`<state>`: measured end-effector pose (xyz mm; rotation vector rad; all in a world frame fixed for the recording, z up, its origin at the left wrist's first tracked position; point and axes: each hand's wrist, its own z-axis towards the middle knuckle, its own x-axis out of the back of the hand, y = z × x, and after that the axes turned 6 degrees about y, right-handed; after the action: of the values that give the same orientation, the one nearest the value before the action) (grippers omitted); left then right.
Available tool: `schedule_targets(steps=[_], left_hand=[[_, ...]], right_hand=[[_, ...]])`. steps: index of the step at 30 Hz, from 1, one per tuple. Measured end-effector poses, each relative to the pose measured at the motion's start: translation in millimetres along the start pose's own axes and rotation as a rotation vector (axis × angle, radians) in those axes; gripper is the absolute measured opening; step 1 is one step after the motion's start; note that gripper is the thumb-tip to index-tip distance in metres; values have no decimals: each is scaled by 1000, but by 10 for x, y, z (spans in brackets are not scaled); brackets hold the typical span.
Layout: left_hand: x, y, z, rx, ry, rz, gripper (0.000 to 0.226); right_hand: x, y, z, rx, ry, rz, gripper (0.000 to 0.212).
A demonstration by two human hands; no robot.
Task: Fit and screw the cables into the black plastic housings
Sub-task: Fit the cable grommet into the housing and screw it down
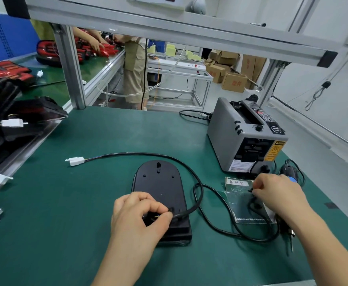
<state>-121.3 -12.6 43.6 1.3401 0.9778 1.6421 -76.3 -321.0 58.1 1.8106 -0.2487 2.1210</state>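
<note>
My left grip (140,213) is curled tight on the near end of the cable (140,153). It pinches that end into the recess at the near end of the black plastic housing (158,182), which lies flat on the green tabletop (107,131). My right grip (276,193) is closed on something small and dark over the clear bag (239,203), probably a screw, though it is too tiny to be sure. The electric screwdriver (290,234) lies idle under that wrist.

Fitting looks under way and I judge no screw is driven yet. The cable loops out to its white connector (77,161). Behind sits the grey tape dispenser (230,137). The piled black housings (24,112) far left suggest more units wait.
</note>
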Motion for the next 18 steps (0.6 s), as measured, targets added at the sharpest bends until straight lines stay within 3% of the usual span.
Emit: schedule_targets(steps=[18], left_hand=[[-7,-13,-5,14,4,-25,23]], right_hand=[[-262,-40,86,80,95,-157,21]])
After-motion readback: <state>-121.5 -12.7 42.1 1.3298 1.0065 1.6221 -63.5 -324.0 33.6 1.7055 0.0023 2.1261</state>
